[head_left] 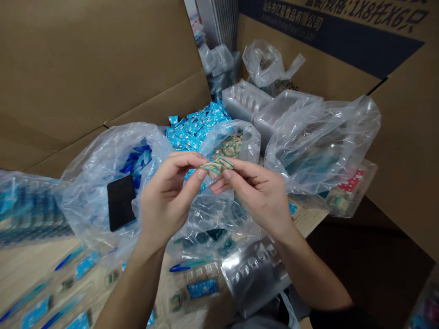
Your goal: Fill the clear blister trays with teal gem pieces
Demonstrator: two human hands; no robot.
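Between the fingertips of both hands is a small green-and-tan striped piece point(216, 168); its exact kind is unclear. My left hand point(171, 192) pinches its left end, and my right hand point(262, 189) pinches the right. Just behind them, an open plastic bag point(252, 137) holds many similar striped pieces point(231, 147). A heap of blue patterned packets point(195, 128) lies beyond my left hand. Under my wrists, a crumpled transparent bag point(206, 214) contains dark green items that I cannot make out.
A large bag point(85, 151) with blue pieces and a black phone-like slab point(121, 203) stands left. Transparent trays point(254, 269) lie near my right forearm, with more stacked behind point(288, 107). Filled trays point(202, 288) cover the table. Cardboard boxes point(85, 59) rise on both sides.
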